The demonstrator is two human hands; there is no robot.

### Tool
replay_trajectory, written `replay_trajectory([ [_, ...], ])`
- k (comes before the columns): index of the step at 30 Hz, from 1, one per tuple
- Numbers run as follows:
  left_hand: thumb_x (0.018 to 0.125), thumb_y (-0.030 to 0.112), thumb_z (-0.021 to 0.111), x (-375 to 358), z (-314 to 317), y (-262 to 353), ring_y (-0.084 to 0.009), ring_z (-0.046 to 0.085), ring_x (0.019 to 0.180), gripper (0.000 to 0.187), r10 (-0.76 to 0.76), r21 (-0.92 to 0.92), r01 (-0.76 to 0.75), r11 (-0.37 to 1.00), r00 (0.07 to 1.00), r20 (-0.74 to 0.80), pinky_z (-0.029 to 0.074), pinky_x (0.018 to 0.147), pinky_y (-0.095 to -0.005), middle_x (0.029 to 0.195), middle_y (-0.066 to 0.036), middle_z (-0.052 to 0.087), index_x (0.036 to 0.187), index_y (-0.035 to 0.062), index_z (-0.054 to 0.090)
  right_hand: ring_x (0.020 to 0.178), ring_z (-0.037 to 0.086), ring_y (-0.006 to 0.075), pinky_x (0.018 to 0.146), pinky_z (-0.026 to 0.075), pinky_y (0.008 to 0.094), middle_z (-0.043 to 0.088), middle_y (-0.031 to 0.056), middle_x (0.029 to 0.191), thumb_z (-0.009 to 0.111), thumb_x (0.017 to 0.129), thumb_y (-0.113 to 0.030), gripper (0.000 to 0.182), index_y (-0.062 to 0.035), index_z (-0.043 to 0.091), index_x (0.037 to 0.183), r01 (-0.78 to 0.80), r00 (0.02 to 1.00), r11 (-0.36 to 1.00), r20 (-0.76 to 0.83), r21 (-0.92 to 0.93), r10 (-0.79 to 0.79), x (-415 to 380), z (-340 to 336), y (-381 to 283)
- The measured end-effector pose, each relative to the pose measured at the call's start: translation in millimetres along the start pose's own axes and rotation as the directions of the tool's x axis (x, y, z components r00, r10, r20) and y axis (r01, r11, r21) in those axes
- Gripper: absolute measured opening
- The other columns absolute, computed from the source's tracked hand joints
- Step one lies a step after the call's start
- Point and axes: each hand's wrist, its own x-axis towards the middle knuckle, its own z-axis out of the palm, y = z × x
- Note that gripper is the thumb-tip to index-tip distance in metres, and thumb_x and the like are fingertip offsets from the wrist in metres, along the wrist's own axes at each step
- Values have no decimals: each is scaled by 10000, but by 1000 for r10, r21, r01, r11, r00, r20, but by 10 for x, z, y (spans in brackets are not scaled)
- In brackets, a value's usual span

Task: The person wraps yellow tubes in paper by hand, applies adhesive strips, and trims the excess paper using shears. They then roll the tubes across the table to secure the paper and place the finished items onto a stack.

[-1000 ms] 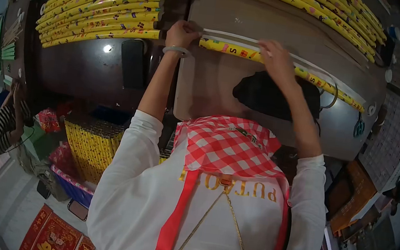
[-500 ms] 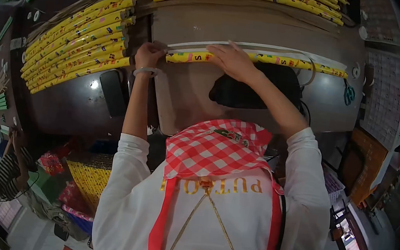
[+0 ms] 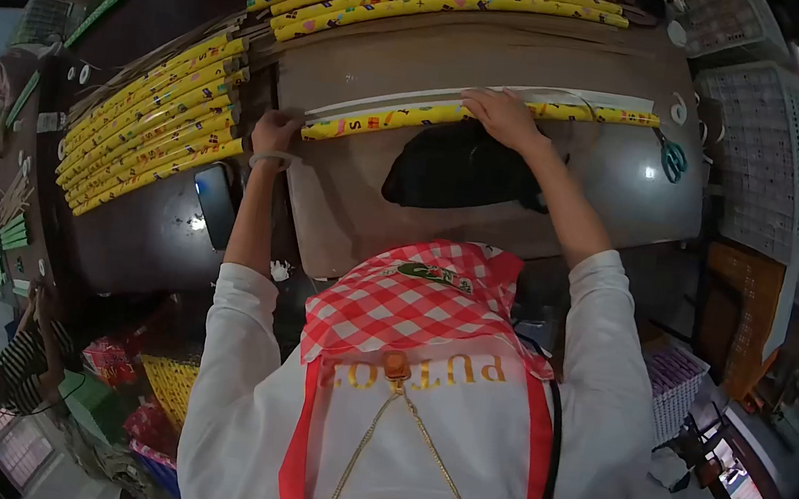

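Observation:
A long tube of yellow printed wrapping paper (image 3: 391, 123) lies across the brown table in front of me. My right hand (image 3: 505, 120) rests over its middle, fingers bent across to the far side. At the tube's left end is my left hand (image 3: 275, 132), wearing a bangle, its fingers pressed together. What they pinch, if anything, is hidden. A narrow white strip (image 3: 379, 97) runs along the tube's far side. Near the tube's right end lie teal-handled scissors (image 3: 671, 161). Below the tube sits a black cloth-like bundle (image 3: 456, 168).
More yellow tubes lie in rows at the left (image 3: 164, 123) and far side (image 3: 442, 3). A phone (image 3: 214, 205) rests at left. White tape rolls (image 3: 678, 110) and a white crate (image 3: 750, 154) stand at right. Other people sit at the left, including one in a striped shirt (image 3: 15, 371).
The view has shifted, moving the table's contents slightly left. My right hand's fingers are more bent over the tube than before. My left hand stays by the tube's left end.

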Motion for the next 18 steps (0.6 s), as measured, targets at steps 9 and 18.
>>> replay_trajectory([
  [9, 736, 138, 616, -562, 152, 308, -247, 615, 761, 177, 207, -54, -235, 970, 927, -313, 473, 681, -331, 799, -120, 627, 879, 35, 607, 844, 589, 248, 700, 461, 300, 611, 107, 955, 519, 854, -149, 181, -54, 603, 984, 53, 912, 815, -361, 577, 196, -437, -200, -310],
  [18, 743, 219, 616, -624, 1285, 1758, -272, 616, 707, 123, 508, 165, -484, 859, 844, -170, 484, 621, -357, 752, -103, 638, 769, 100, 633, 725, 608, 188, 641, 459, 265, 623, 122, 850, 528, 855, -174, 210, -6, 605, 955, 128, 821, 786, -509, 606, 259, -1024, -836, 634],
])
